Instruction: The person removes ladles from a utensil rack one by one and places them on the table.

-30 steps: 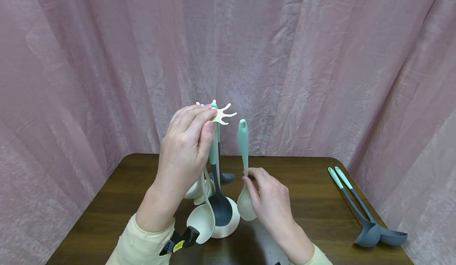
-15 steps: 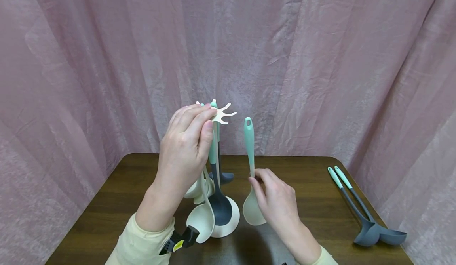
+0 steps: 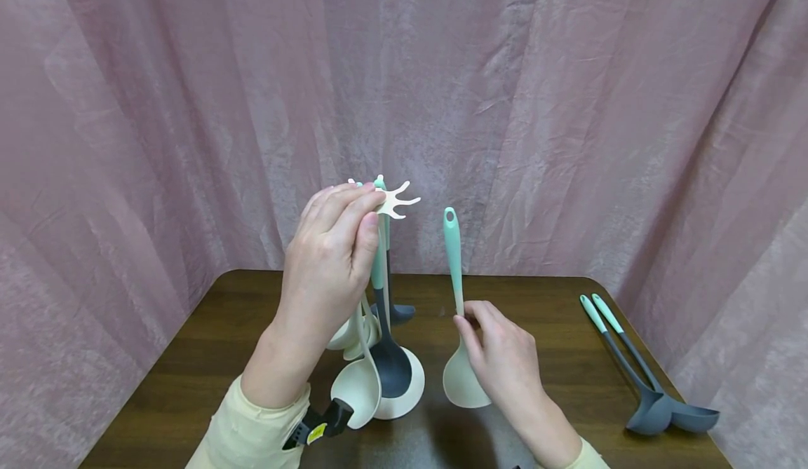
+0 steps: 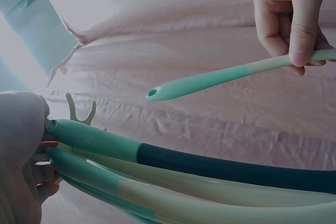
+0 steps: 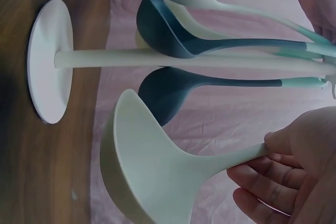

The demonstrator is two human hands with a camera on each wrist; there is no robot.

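My right hand (image 3: pixel 505 353) pinches the thin shaft of a cream ladle (image 3: pixel 463 383) with a mint handle. This ladle is upright, bowl down, to the right of the utensil stand and apart from it. My left hand (image 3: pixel 325 255) grips the top of the stand, whose white hooks (image 3: pixel 398 202) show past the fingers. From the stand hang a dark grey ladle (image 3: pixel 393 367), a cream ladle (image 3: pixel 353 392) in front of it, another dark ladle (image 5: pixel 163 95) and more cream utensils behind. The left palm hides part of the top.
The stand's round white base (image 5: pixel 50 61) sits on the brown wooden table (image 3: pixel 543 301). Two dark grey ladles (image 3: pixel 653 413) with mint handles lie side by side near the table's right edge. A pink curtain (image 3: pixel 467 104) hangs behind the table.
My right hand has moved to the right and slightly towards me with the cream ladle, away from the stand. My left hand has stayed on the stand's top.
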